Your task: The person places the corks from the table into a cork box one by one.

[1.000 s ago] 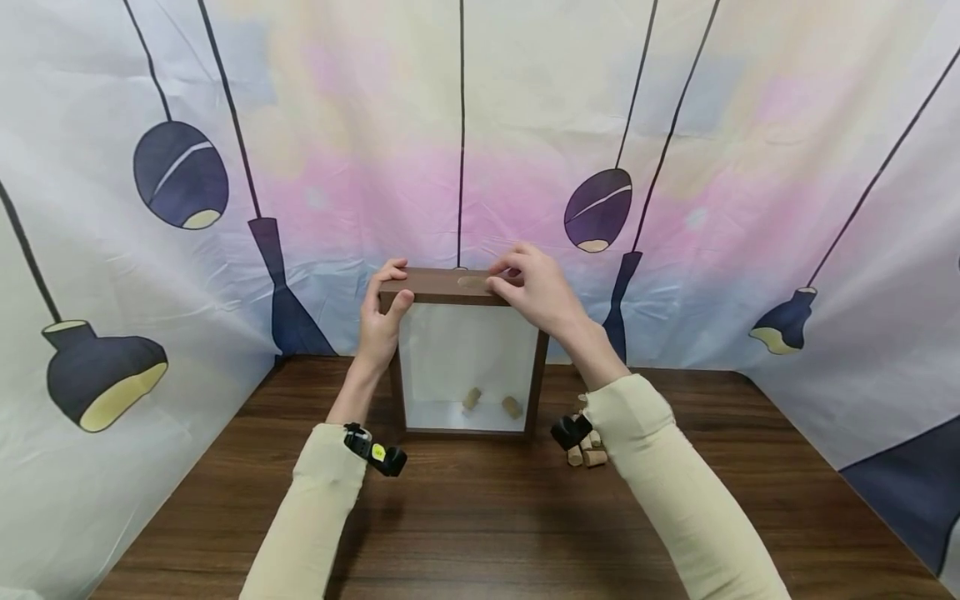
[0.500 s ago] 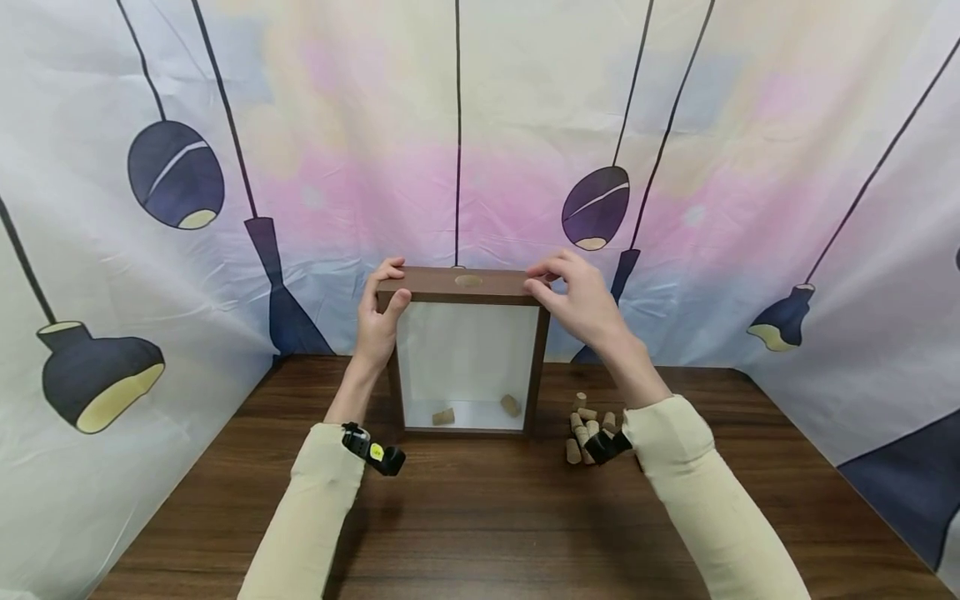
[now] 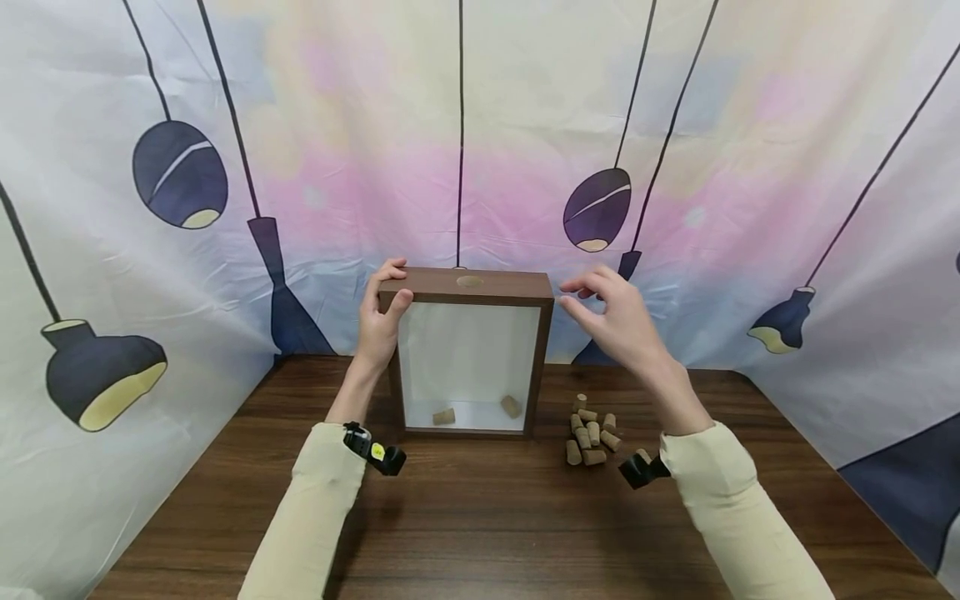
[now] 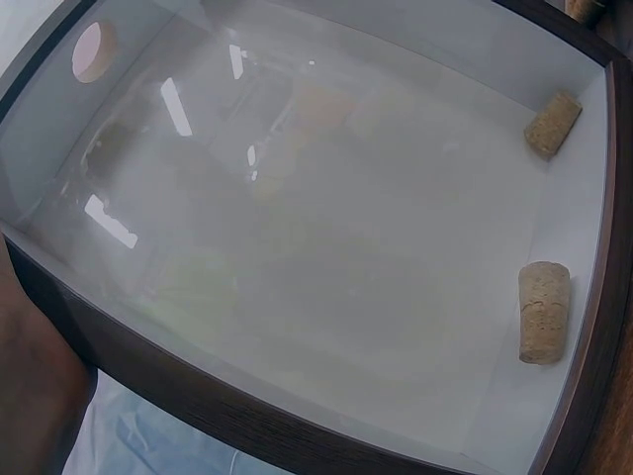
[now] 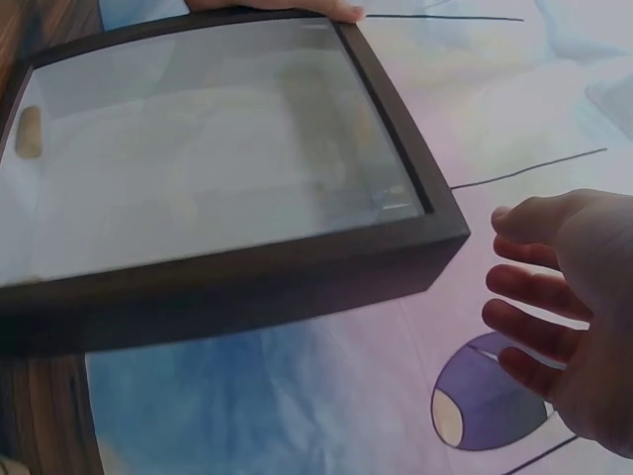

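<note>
A dark brown shadow box frame [image 3: 543,367] with a clear front stands upright on the table. Its top edge has an oval hole [image 3: 470,282]. Behind the front lie two corks: the left cork [image 3: 443,416] flat on the floor of the box, the right cork [image 3: 511,407] leaning by the side wall. My left hand [image 3: 381,321] grips the top left corner, thumb in front and fingers over the top. To the right of the box, my right hand [image 3: 617,317] hangs in the air, fingers loosely bent and holding nothing, apart from the frame.
Several loose corks [image 3: 593,432] lie in a pile on the brown wooden table [image 3: 480,517], right of the box. One more cork [image 3: 643,456] shows partly behind the black wrist camera [image 3: 643,471]. A lamp-patterned cloth [image 3: 360,167] hangs behind the table.
My right hand has moved from the hole to the right, away from the frame. The left cork has dropped to the box floor and come to rest. My left hand keeps its grip.
</note>
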`<state>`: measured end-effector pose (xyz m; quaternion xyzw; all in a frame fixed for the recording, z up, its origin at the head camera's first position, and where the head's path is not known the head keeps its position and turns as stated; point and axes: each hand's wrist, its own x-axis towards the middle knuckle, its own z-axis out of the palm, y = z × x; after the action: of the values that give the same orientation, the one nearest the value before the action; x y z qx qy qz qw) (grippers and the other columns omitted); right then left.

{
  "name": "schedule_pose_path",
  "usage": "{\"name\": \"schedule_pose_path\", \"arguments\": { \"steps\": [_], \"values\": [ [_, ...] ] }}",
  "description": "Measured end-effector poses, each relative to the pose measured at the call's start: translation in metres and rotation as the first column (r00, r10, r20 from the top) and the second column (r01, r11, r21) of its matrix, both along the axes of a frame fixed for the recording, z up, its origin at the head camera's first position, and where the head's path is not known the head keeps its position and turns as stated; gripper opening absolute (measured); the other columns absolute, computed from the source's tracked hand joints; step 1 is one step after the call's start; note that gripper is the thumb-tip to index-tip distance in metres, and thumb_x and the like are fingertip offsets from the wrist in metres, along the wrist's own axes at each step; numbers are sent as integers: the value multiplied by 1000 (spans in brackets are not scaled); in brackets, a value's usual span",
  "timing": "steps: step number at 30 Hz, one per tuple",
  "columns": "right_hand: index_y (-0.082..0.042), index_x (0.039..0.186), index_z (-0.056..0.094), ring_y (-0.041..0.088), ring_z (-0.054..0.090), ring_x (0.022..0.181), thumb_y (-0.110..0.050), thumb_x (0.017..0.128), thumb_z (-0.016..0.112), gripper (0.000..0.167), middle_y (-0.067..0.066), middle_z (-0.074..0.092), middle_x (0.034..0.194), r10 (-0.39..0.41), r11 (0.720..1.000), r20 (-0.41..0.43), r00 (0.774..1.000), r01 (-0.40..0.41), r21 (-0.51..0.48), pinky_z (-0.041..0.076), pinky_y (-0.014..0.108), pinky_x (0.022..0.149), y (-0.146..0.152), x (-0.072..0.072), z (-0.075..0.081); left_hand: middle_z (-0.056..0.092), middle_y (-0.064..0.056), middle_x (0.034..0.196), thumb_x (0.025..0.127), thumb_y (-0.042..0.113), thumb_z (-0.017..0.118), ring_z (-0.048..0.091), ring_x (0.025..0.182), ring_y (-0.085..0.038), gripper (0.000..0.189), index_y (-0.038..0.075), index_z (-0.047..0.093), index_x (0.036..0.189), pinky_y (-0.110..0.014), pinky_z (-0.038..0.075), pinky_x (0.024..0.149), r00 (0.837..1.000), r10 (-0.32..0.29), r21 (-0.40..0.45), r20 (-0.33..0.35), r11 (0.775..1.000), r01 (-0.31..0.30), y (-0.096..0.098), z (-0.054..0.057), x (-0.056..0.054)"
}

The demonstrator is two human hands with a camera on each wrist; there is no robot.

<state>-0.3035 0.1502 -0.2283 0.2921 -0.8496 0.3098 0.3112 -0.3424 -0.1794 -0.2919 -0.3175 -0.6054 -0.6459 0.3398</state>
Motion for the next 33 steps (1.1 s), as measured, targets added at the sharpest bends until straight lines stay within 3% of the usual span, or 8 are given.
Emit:
{"name": "schedule_pose_path", "arguments": {
  "steps": [10,15,24,33],
  "values": [
    [-10,109,73,22,60,91,-21,96,69,18,5,67,104,-19,997,48,999,15,78,48,39,79,28,4,-23,35,-30,151,96,40,66,26,148,-27,65,-15,43,122,-51,16,119,1000,14,-6,6,1000,-14,-1,-2,0],
    [-11,107,73,17,60,87,-20,96,69,15,3,66,99,-46,991,65,997,38,131,49,39,81,46,1,-39,35,-31,151,97,37,65,26,148,-28,61,-15,43,122,-52,15,119,1000,17,-21,6,1000,-16,1,-2,1],
    [-12,107,72,16,62,89,-20,96,68,15,1,67,97,-37,983,125,991,13,185,53,44,82,73,-4,-66,35,-30,151,95,44,65,26,148,-28,68,-14,43,122,-54,15,119,1000,17,-10,5,1000,-17,1,0,1],
    [-14,106,72,6,62,84,-19,95,69,13,-4,68,95,-3,973,204,979,-44,226,54,30,76,95,-5,-91,36,-27,151,95,41,65,25,149,-26,64,-13,44,123,-52,14,119,1000,22,-13,17,1000,-22,0,0,1]
  ]
}}
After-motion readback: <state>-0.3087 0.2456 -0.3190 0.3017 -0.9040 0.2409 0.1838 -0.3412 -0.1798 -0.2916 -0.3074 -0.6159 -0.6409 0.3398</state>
